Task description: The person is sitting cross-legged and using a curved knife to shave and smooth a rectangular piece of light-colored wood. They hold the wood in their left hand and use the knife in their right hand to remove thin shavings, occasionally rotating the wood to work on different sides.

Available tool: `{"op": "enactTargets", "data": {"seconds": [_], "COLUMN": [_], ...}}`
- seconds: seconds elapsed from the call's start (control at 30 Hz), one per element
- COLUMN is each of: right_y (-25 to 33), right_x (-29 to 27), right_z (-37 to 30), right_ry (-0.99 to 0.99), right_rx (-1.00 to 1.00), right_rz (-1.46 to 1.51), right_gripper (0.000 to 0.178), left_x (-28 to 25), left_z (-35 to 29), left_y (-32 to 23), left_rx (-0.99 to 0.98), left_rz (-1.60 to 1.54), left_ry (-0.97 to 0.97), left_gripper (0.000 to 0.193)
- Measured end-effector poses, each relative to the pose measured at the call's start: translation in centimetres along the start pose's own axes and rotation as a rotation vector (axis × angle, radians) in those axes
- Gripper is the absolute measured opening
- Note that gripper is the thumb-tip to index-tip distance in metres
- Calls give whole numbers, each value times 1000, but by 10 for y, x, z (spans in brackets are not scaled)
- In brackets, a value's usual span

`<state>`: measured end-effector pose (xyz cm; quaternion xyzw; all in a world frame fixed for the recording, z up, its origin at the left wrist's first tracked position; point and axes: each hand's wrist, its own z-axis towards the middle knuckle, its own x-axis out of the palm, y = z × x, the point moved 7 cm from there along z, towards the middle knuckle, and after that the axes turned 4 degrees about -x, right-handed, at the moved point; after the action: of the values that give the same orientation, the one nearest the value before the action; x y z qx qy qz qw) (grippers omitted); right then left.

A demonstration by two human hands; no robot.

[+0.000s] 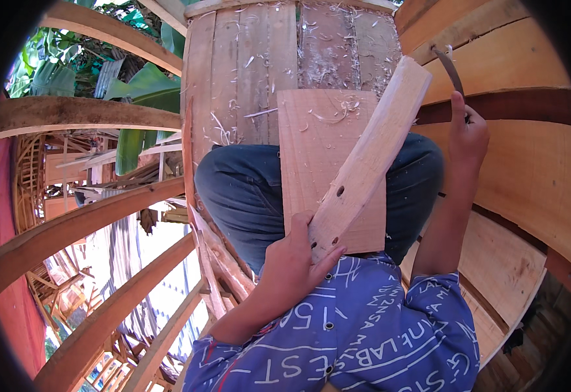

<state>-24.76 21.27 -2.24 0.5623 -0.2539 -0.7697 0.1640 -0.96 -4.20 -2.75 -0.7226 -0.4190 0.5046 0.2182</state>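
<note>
My left hand (290,264) is closed round the near end of a pale wooden bar (380,144). The bar slants up and to the right, and a few dark holes show in its lower part. Beneath it, a flat wooden board (318,157) lies across my lap with curled shavings near its far edge. Raised at the right, my right hand (469,134) grips a knife with a curved dark blade (453,70). The blade points up and away, to the right of the bar's far end and apart from it. The knife's handle is mostly hidden in my fingers.
Thin wood shavings are scattered over the plank surface (249,65) ahead of my knees. Wooden rails (89,116) run along the left, with large green leaves (145,88) beyond them. Wide wooden panels (527,157) close in on the right, near my raised arm.
</note>
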Motion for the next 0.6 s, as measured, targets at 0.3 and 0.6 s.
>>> {"op": "enactTargets", "data": {"seconds": [0.3, 0.6], "right_y": [69, 58], "right_x": [25, 24], "right_z": [-112, -52], "right_ry": [387, 217], "right_rx": [-577, -517], "right_rz": [105, 66], "right_gripper": [63, 65], "left_x": [-27, -12], "left_z": [20, 11], "left_y": [3, 0], "left_rx": [26, 6], "left_rz": [-47, -122], "left_ry": [-178, -82], "left_gripper": [67, 67]}}
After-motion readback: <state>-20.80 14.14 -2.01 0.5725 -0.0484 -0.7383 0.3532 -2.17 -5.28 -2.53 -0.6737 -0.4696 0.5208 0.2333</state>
